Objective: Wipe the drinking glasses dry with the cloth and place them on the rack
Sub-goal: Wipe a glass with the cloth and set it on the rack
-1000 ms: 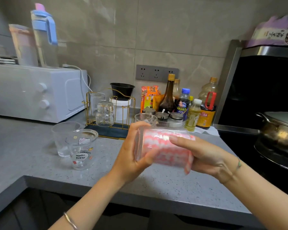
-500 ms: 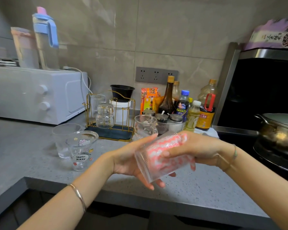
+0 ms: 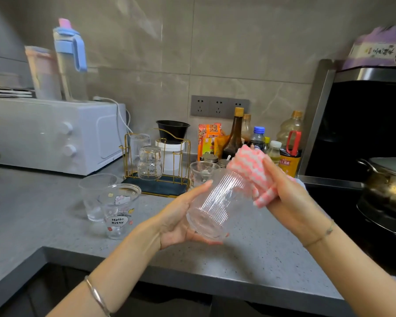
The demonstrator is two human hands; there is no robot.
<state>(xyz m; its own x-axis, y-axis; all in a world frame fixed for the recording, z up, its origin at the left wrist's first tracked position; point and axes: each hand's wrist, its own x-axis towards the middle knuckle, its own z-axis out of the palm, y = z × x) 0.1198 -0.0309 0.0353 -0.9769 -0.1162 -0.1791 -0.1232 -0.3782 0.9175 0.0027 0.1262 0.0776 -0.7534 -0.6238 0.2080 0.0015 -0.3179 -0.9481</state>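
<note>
Two hands share the work: my left hand [image 3: 178, 220] cups the ribbed glass [image 3: 217, 207] by its base, long axis tilting up-right; my right hand [image 3: 290, 197] grips the cloth [image 3: 249, 170] at its mouth; the rack [image 3: 157, 163] lies behind-left.

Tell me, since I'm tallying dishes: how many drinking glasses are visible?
6: ribbed glass in hand, two upturned on the rack, three standing on the counter.

Soft dim indoor light; motion blur; wide-angle bending at edges.
</note>
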